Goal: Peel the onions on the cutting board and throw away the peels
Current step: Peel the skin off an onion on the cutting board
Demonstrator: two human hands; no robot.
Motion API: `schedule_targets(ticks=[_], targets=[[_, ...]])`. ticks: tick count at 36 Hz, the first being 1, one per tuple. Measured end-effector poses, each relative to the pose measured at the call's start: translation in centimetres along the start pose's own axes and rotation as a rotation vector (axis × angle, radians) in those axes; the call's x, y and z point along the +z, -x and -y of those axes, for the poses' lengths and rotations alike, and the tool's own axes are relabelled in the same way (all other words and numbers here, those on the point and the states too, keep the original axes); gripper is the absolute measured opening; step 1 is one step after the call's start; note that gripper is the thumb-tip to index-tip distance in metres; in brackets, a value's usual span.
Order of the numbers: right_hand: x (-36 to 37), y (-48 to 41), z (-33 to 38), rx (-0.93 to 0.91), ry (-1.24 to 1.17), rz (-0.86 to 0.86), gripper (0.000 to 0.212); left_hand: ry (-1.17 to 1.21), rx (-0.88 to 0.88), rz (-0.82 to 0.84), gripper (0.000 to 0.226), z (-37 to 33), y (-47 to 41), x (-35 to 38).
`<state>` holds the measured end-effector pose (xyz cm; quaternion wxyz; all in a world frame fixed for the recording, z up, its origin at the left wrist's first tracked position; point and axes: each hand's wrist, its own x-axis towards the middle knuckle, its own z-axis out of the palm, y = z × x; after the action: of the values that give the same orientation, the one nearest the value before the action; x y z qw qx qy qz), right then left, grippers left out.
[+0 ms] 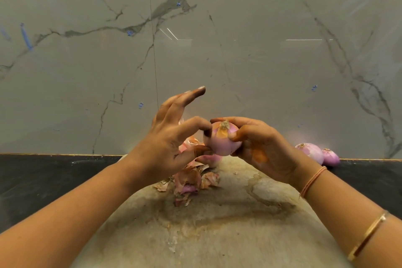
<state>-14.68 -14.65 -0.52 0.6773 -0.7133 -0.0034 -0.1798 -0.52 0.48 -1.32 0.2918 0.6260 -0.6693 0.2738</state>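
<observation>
Marble wall behind. The right hand grips the onion steady so the left hand pinches its skin.

- This is a kitchen worktop.
- A glossy grey wall slab with dark marble veins stands as a backsplash behind a black stone countertop.
- A round, worn, stained beige cutting board lies on that countertop.
- Dry orange-brown and purple onion peels lie heaped on the board.
- A pale pink peeled onion is held above the board.
- Two more pink peeled onions lie on the countertop by the wall.
</observation>
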Motion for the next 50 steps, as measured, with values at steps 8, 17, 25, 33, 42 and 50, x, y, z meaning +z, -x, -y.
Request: schedule_targets(ticks=[8,17,25,33,42,50], targets=[[0.12,0.05,0.10,0.013,0.030,-0.010,0.053,0.007,-0.001,0.021,0.022,-0.12,0.03,-0.08],[0.05,0.07,0.03,0.015,0.054,-0.002,0.055,0.018,-0.002,0.037,0.037,0.15,0.11,0.11],[0.20,0.12,0.01,0.035,0.086,-0.016,0.055,0.009,0.021,0.060,0.027,-0.05,0.18,0.14],[0.16,0.15,0.14,0.020,0.030,-0.010,0.051,0.000,0.014,0.026,0.015,-0.12,0.11,0.09],[0.27,-0.02,0.08,0.016,-0.035,0.002,0.050,0.017,-0.033,0.023,0.013,0.09,0.09,0.09],[0.64,-0.07,-0.15,0.046,0.148,0.006,0.062,-0.010,-0.042,0.028,0.011,0.47,0.21,0.43]])
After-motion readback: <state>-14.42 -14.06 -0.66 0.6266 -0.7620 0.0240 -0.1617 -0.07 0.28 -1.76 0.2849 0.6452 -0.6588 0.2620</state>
